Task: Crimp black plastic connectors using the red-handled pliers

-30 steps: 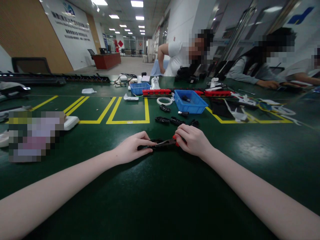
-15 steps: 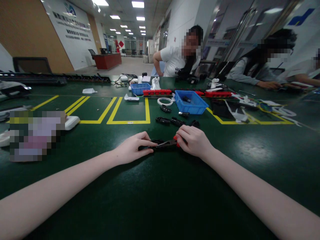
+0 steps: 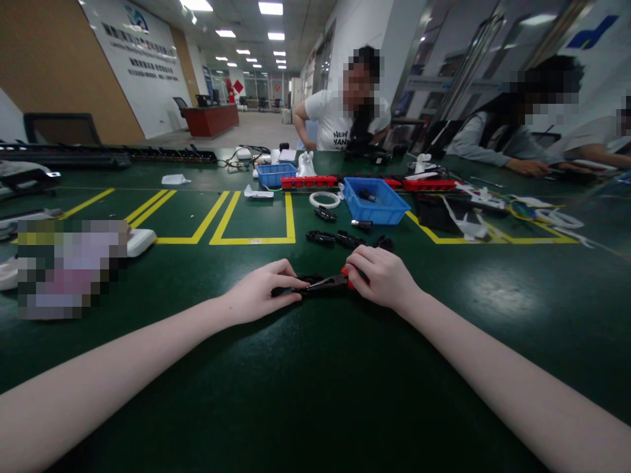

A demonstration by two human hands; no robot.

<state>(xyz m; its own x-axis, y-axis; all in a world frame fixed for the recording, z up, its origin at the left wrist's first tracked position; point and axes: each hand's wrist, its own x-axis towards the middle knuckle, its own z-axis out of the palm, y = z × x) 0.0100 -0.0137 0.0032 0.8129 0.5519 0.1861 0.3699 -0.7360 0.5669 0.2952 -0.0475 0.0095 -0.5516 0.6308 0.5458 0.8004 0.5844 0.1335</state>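
Observation:
My right hand (image 3: 383,279) is closed round the red handles of a pair of needle-nose pliers (image 3: 331,282), whose dark jaws point left. My left hand (image 3: 266,289) is closed on a small black part (image 3: 283,291) that lies low over the table. The tips of the pliers meet this part beside my left fingertips; whether they bite on it I cannot tell. Just beyond my hands several black connector-like pieces (image 3: 320,238) lie in a loose row. Fingers hide most of the held part and the handles.
A blue bin (image 3: 377,213) with a black piece inside stands beyond my right hand, a white ring (image 3: 325,200) to its left. Red strips (image 3: 309,182) lie behind. On the left are a blurred-out object (image 3: 73,269) and a white box (image 3: 141,242). People sit across the table.
My hands, the pliers and the black part keep nearly the same place. The person across the table has leaned slightly to the left.

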